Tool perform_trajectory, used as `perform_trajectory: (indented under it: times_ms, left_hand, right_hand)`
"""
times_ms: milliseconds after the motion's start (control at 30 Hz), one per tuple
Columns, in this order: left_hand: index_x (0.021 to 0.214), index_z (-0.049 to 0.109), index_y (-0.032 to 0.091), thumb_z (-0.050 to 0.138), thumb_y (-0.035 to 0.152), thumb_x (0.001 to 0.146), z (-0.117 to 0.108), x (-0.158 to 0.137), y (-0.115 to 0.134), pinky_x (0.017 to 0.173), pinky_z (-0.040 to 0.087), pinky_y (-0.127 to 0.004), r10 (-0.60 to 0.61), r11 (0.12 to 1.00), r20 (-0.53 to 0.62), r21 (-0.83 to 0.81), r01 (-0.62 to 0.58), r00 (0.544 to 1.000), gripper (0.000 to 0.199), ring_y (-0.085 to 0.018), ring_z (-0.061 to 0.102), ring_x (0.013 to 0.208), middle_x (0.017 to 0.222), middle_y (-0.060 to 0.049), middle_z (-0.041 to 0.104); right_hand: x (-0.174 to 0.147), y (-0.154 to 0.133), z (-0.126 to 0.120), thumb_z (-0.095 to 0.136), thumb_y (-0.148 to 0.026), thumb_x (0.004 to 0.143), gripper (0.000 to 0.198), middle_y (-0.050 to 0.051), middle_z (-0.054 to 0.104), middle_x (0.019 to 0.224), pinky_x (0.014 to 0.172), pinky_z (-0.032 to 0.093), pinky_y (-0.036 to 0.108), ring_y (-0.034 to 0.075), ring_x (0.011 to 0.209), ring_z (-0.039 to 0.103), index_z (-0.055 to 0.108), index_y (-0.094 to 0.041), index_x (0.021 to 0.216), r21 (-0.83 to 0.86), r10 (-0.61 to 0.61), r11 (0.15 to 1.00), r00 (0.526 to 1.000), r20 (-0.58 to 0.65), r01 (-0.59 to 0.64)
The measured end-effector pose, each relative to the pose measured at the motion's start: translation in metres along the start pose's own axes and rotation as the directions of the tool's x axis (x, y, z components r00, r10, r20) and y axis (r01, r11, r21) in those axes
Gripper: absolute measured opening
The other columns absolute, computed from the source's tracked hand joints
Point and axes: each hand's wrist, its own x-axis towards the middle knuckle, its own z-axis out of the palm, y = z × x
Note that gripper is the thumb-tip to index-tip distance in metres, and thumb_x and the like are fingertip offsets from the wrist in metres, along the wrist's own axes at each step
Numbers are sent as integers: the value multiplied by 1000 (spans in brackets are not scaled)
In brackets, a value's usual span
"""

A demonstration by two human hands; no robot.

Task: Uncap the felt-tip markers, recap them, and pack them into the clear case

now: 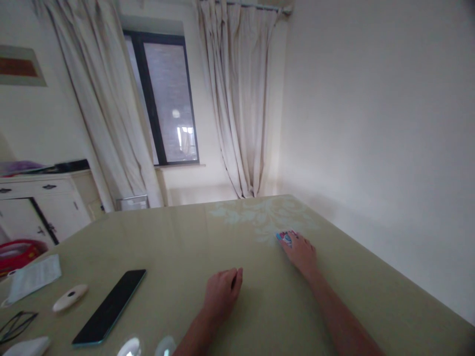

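Observation:
My right hand point(301, 252) reaches across the right side of the table, with its fingers over a small, flat, colourful printed item point(285, 238) that looks like a card or a packet. Blue, red and white show on it, but the hand covers part of it, so its exact kind is unclear. Nearer to me, my left hand point(222, 289) rests on the tabletop in a loose fist. The thumb lies close to the curled fingers, and nothing shows between them.
The glass-topped green table point(178, 247) meets a white wall on the right. At left lie a black tablet or phone point(110, 306), a white oval object point(70, 297), a face mask point(35, 278) and glasses point(17, 326). A red basket point(20, 253) stands beyond.

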Motion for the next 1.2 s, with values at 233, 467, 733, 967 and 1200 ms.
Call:
perform_trajectory:
  times_ms: [233,467,733,967,1200]
  left_hand:
    - [118,66,22,41,40,102,-2,-1,2,87,52,-33,6,992,28,-127,-2,1000,34,-22,69,97,108,-9,72]
    - [157,35,22,72,69,77,5,-5,-11,119,32,-56,73,988,31,-136,-68,997,100,-37,38,145,160,-16,40]
    - [151,47,19,74,52,78,-3,-4,-22,117,34,-60,57,998,97,-22,-55,994,85,-44,26,151,164,-16,33]
    - [148,51,24,46,40,101,-37,3,-30,113,45,-42,207,863,35,-477,-165,978,50,-26,58,132,146,-9,60]
    - [136,63,22,54,46,98,-36,-3,-13,107,49,-42,135,752,20,-654,-89,991,45,-28,64,121,134,-9,69]
  right_hand:
    - [-16,-39,1,55,-47,94,45,18,63,135,92,49,50,37,113,62,68,-23,130,32,-124,992,992,8,124]
    - [-67,-103,-9,45,-47,103,38,13,67,117,100,46,46,30,112,59,75,-29,116,458,-456,791,890,-3,406]
    - [-66,-101,-27,46,-48,104,38,8,67,112,99,48,34,21,107,62,75,-25,116,672,-695,546,718,31,500]
    - [-55,-92,-31,60,-58,95,51,10,66,132,112,38,45,26,127,55,62,-26,135,614,-750,371,614,-244,697]
    - [-60,-96,-36,55,-62,96,44,8,75,105,96,42,42,25,103,64,69,-24,113,558,-715,365,608,-344,745]
